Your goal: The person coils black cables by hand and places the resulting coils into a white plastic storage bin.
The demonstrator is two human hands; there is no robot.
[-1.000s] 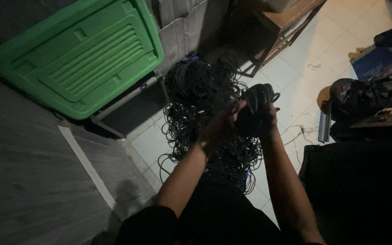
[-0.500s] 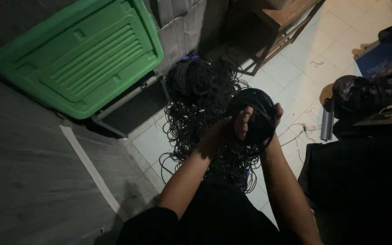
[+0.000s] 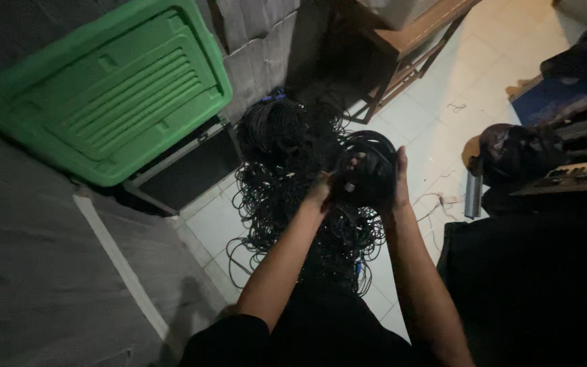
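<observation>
Both hands held a coiled black cable bundle (image 3: 368, 170) above a tangled heap of black cables (image 3: 293, 204) on the tiled floor (image 3: 443, 115). The left hand (image 3: 321, 194) gripped its near edge; the right hand (image 3: 399, 183) cupped its far side. A green plastic lid (image 3: 110, 95) leaned against the wall (image 3: 259, 34).

Dim storeroom: cable heap (image 3: 293, 197) on tiled floor (image 3: 443, 129), green bin lid (image 3: 110, 88), wooden bench (image 3: 409, 41)

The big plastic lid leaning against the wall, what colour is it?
Bright green: the plastic lid shows clearly at upper left in the head view, its only view.
</observation>
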